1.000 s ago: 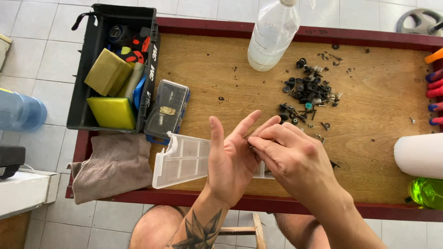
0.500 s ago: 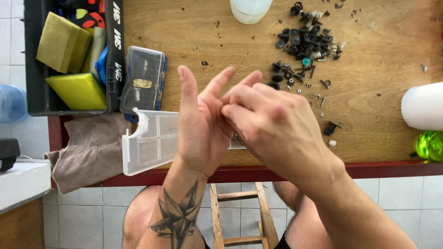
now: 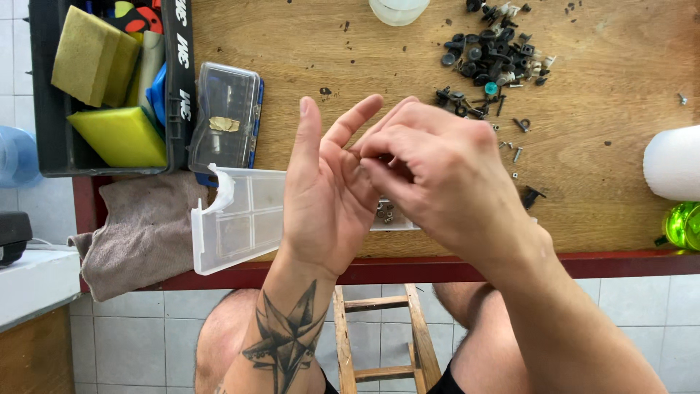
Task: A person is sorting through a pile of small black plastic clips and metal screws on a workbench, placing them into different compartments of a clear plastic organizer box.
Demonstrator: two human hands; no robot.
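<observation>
Hands met above the near edge of the worn wooden table (image 3: 364, 51) with a red rim. The left hand (image 3: 328, 190) stood upright, palm open and fingers spread, clasping nothing. The right hand (image 3: 445, 175) curled in front of it, its fingertips pinched together against the left palm; whatever small part sat in that grip was hidden, so I could not tell what it held.

Directly beneath both hands lay the clear plastic compartment box (image 3: 240, 219), open, overhanging the table's front edge, with a few small dark screws (image 3: 384, 214) showing in a compartment just under the right hand's fingers.

Farther back on the table, well apart from the hands, sat a heap of small black clips and screws (image 3: 492, 62). To the left lay a shut clear bit case with a blue edge (image 3: 224, 117), just beside a black tool tray (image 3: 179, 80) filled with yellow sponge blocks (image 3: 109, 95). A grey-brown cloth (image 3: 138, 233) hung over the table's left corner. A white roll (image 3: 674, 164) and a green bottle (image 3: 682, 226) stood at the right edge.
</observation>
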